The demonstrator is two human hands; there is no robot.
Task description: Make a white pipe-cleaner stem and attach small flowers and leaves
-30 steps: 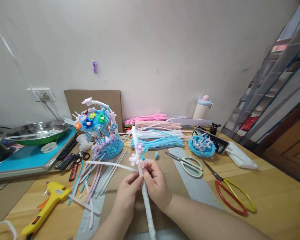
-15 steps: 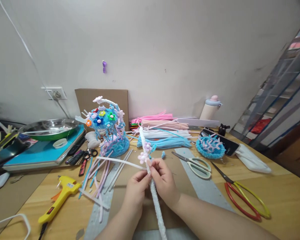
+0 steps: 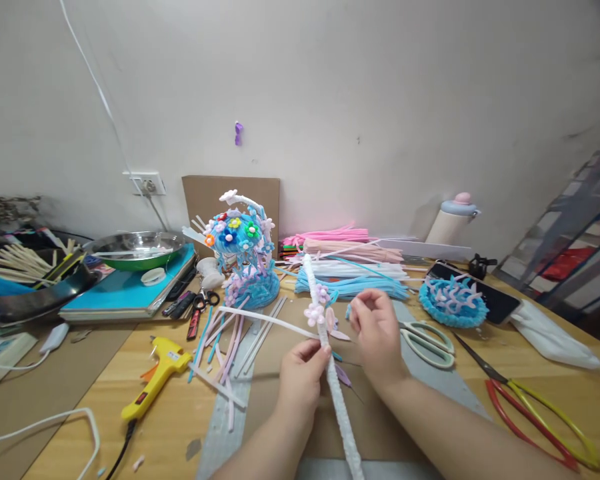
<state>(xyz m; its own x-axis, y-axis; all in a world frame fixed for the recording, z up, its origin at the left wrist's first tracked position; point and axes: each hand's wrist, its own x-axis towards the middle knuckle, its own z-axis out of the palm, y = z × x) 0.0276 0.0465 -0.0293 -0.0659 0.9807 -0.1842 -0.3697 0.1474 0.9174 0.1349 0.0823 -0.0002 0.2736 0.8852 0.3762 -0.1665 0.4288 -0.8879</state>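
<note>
My left hand (image 3: 307,373) is closed on a white fuzzy stem (image 3: 339,407), thumb and forefinger pinching it below its flowers. Two pale pink flowers (image 3: 314,313) and a pink leaf-shaped piece (image 3: 330,319) sit on or beside the stem. A loose white pipe cleaner (image 3: 265,320) stretches left from the pinch. Off to the right of the stem, my right hand (image 3: 377,340) has its fingers curled together. A small blue fuzzy piece (image 3: 349,312) shows at its fingertips; whether they grip it is unclear.
Bundles of pipe cleaners (image 3: 350,287) lie behind the hands, near a flowered blue craft piece (image 3: 240,233). A yellow glue gun (image 3: 157,380) rests left. Pale-handled scissors (image 3: 430,343), red-and-yellow scissors (image 3: 525,407) and a blue fuzzy disc (image 3: 453,303) lie right.
My right hand has left the stem and moved right, to the small blue piece. My left hand still pinches the stem. The view has turned slightly left.
</note>
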